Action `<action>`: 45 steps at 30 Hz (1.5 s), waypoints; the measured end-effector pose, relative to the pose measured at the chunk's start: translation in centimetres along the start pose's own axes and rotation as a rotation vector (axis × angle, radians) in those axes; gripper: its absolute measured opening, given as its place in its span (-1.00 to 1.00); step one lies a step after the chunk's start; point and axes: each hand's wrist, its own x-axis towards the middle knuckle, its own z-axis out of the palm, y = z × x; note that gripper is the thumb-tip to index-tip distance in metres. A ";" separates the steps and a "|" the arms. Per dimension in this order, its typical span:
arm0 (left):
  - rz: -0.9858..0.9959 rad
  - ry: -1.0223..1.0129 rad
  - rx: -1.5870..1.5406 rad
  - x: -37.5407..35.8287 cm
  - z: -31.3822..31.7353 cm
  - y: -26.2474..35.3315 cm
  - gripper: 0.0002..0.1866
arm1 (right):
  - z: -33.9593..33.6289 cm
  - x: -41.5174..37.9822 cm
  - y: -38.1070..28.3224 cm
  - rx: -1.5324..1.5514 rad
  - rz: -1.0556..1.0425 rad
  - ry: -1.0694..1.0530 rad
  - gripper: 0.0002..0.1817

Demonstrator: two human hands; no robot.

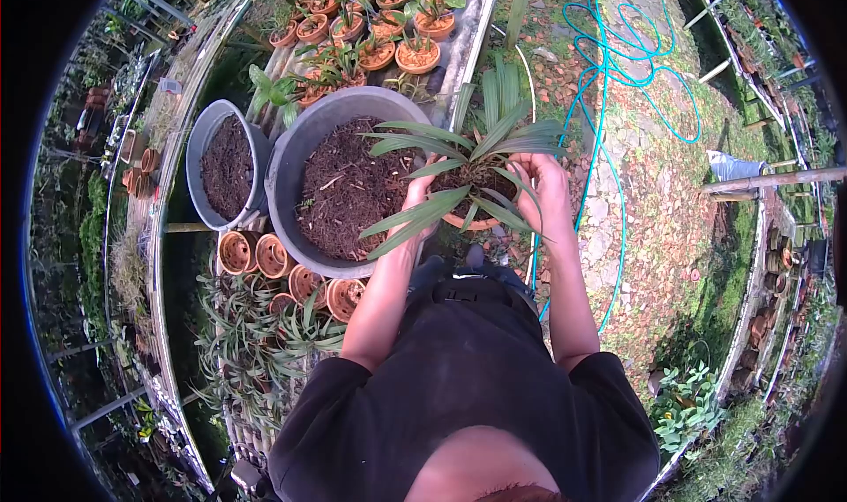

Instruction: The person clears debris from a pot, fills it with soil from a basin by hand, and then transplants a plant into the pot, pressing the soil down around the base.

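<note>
A long-leaved green plant [483,149] grows in a terracotta pot [472,223] in front of my body. My left hand [425,191] grips the pot's left side, its fingers partly covered by leaves. On the opposite side, my right hand [544,184] curves round the rim, with leaves lying across the fingers. Just left of my left hand stands a large grey tub [281,180] of dark, chunky soil [348,184].
A smaller grey bucket [198,171] of soil stands left of the tub. Terracotta pots [236,252] and spiky plants [256,334] lie below it. Several potted plants [416,56] fill the bench ahead. A teal hose [603,70] coils over the stone path [657,184].
</note>
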 end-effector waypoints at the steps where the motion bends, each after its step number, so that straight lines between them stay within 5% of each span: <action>1: 0.000 0.011 -0.008 0.0 -0.1 0.0 -0.40 | -0.2 0.0 0.8 0.050 0.008 0.011 -0.91; 5: -0.003 0.048 -0.072 0.0 -0.5 0.0 -0.51 | -2.4 0.0 2.4 0.081 0.165 0.121 -0.93; 8: -0.025 0.017 -0.115 0.0 -1.9 0.3 -0.60 | -5.0 -0.3 2.3 -0.771 0.037 0.171 -0.84; 9: -0.014 0.022 -0.083 -0.4 -1.4 0.9 -0.62 | -5.1 -0.4 3.1 -0.655 -0.076 0.200 -0.71; 13: -0.081 0.126 -0.106 -0.9 0.4 2.1 -0.64 | -3.6 -1.3 3.4 0.107 0.283 -0.118 -0.63; 16: -0.103 0.129 -0.127 -1.1 1.0 2.2 -0.63 | -2.2 -1.6 2.9 0.273 0.316 -0.111 -0.68; 17: -0.100 0.102 -0.120 -1.2 0.9 2.1 -0.63 | -1.2 -1.6 2.7 0.333 0.240 0.033 -0.79; 21: -0.043 0.049 -0.066 -1.0 1.4 1.9 -0.68 | -0.8 -2.4 -0.2 0.229 0.008 0.257 -0.88; 24: -0.049 -0.016 -0.087 -1.3 2.0 2.0 -0.63 | -2.3 -2.1 -3.3 -0.125 -0.252 0.055 -0.86; 28: 0.015 -0.041 -0.093 -2.1 3.1 1.7 -0.63 | -1.7 -1.3 -3.8 -0.207 -0.409 -0.054 -0.84; 34: 0.008 -0.136 -0.086 -2.3 2.8 1.5 -0.63 | -0.5 -1.4 -3.8 -0.203 -0.364 -0.032 -0.82; 45: 0.065 0.036 0.027 -2.0 2.9 1.1 -0.64 | 0.2 -1.0 -3.4 -0.204 -0.290 -0.053 -0.87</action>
